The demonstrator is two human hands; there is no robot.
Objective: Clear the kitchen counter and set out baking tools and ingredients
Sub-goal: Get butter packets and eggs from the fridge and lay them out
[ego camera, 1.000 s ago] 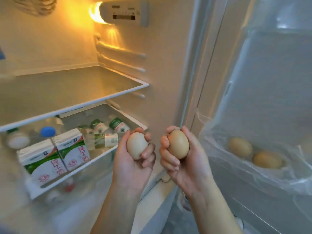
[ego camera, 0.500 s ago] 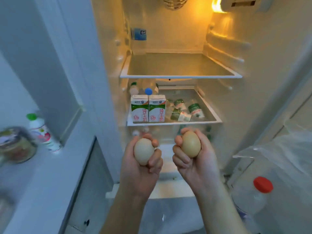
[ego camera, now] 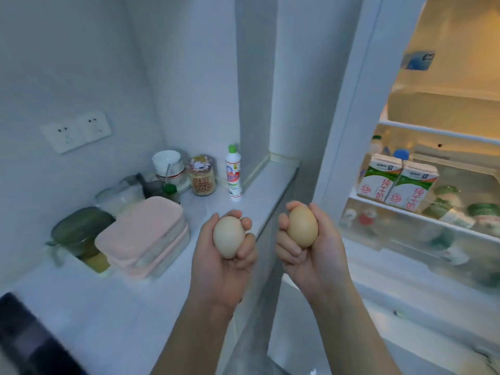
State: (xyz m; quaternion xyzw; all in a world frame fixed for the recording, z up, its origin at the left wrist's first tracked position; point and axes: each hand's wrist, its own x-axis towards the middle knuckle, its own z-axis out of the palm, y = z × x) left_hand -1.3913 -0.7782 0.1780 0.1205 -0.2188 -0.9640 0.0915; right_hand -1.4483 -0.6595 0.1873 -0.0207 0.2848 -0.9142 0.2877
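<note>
- Your left hand (ego camera: 224, 263) is curled round a pale egg (ego camera: 228, 236), and your right hand (ego camera: 311, 255) is wrapped round a browner egg (ego camera: 302, 226). You hold them side by side and a little apart.
- Both eggs are out of the fridge (ego camera: 446, 77), but neither is set down. The pale one hangs over the edge of the worktop (ego camera: 108, 315), the brown one just off it, towards the fridge.
- Clearing looks barely begun. The back corner holds stacked pink-lidded boxes (ego camera: 146, 236), a glass pot (ego camera: 78, 231), a labelled jar (ego camera: 202, 174), a green-capped bottle (ego camera: 233, 173) and a stack of bowls (ego camera: 167, 161).
- The near part of the worktop is bare, so you have room to lay the eggs down. They will roll, so rest them against something.
- The fridge stands open with two milk cartons (ego camera: 397, 182) on a shelf. Those may be wanted next.
- You have no baking tools plainly laid out, so most of the job seems to lie ahead.
</note>
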